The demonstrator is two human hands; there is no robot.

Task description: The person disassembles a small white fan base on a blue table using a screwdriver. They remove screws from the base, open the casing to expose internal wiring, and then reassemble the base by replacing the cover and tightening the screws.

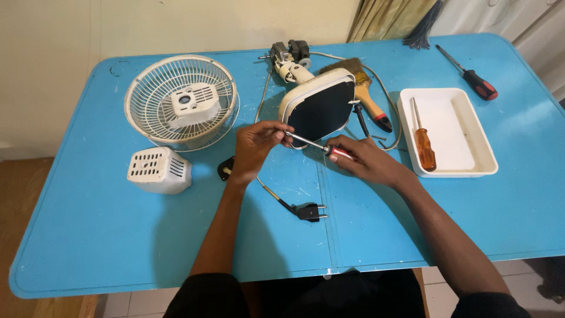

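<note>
Nearest the person, a black two-pin plug (311, 211) lies on the blue table (118, 235), its cord running up toward the work. Above it, the right hand (368, 160) is closed around the red handle of a screwdriver (318, 146), whose steel shaft slants up to the left. The left hand (257, 145) pinches the shaft's tip between fingers and thumb, steadying it at the lower edge of the fan base (319, 106), which lies tilted with its dark underside facing the person. The step in hand looks like working a screw at that edge; the next move likely calls for keeping the tip seated and turning without slipping.

To the left sit a white vented motor cover (159, 171) and, farther off, the round fan grille (181, 101). To the right, a white tray (450, 132) holds an orange-handled screwdriver (424, 144). Beyond the base lie the bare motor (289, 56), a paintbrush (368, 94) and a red-and-black screwdriver (471, 75). No packages, labels or signs are visible.
</note>
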